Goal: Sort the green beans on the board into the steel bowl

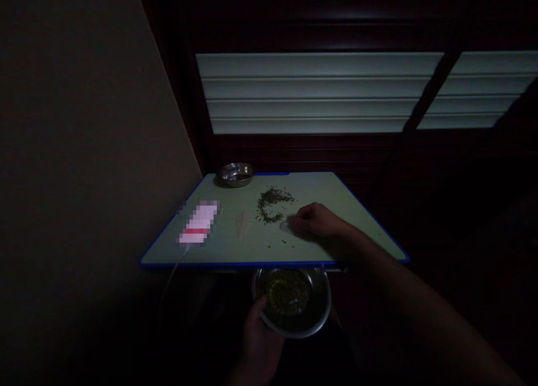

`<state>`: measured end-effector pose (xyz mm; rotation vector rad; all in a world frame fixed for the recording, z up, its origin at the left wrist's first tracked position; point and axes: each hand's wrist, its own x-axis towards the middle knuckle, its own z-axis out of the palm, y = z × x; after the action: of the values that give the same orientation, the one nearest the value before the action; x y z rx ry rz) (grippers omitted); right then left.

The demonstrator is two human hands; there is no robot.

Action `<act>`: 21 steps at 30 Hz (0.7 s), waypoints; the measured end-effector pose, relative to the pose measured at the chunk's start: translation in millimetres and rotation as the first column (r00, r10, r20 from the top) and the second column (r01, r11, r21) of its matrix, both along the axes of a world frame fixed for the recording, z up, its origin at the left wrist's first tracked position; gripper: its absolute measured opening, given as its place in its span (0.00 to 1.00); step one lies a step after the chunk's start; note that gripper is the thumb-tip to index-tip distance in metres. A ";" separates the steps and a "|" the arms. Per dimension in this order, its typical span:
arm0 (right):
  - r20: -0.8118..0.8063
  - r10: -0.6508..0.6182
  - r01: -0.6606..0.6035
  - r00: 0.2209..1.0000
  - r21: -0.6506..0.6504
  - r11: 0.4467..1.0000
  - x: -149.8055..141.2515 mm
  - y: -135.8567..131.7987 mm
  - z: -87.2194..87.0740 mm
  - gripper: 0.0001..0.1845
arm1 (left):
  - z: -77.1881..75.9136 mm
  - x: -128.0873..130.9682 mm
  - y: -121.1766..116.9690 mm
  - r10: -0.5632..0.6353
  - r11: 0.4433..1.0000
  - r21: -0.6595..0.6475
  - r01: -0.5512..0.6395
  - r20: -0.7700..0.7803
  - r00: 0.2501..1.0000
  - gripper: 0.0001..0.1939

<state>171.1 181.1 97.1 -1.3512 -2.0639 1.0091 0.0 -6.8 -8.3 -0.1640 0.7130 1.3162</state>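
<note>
My left hand [261,338] grips the near-left rim of a metal bowl [321,313], its thumb over the edge. Small green beans or seeds [288,292] lie in the bowl, which is just below the table's front edge. Over the table, my right hand [317,219] is closed, its fingertips pinching a small translucent piece [287,226] low against the surface. Its exact kind is too dim to make out. Loose green beans [269,198] lie in a curved patch beyond and left of that hand, with several strays nearer the front edge.
The pale table [357,243] has a blue rim. A smaller metal bowl [236,175] stands at its far left corner. On the left lies a bright, blurred-out phone [199,223] with a cable [173,271] hanging off the front. A faint whitish patch [242,223] is near the middle.
</note>
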 end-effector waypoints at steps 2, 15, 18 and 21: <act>0.025 0.037 -0.038 0.999 0.021 0.999 -7.1 -1.3 -1.9 0.12 | 1.1 -0.5 1.0 0.026 1.000 0.015 -0.026 0.003 1.000 0.19; -0.032 0.372 -0.372 0.928 -0.127 0.919 -34.8 -25.6 0.6 0.08 | 8.7 -3.4 1.0 0.039 0.999 0.001 -0.039 -0.031 0.999 0.19; -0.020 0.413 -0.412 0.911 -0.122 0.903 -34.3 -27.9 2.5 0.08 | 9.2 -2.9 1.2 0.051 0.999 0.005 -0.051 -0.011 0.999 0.19; -0.013 0.445 -0.442 0.896 -0.132 0.887 -34.0 -31.7 4.8 0.09 | 10.2 -2.5 1.1 0.049 0.999 0.020 -0.049 0.007 0.999 0.19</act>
<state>137.1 149.4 101.9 -0.9589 -2.4192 1.3439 -2.5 -5.7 1.9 -0.1708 0.6936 1.3686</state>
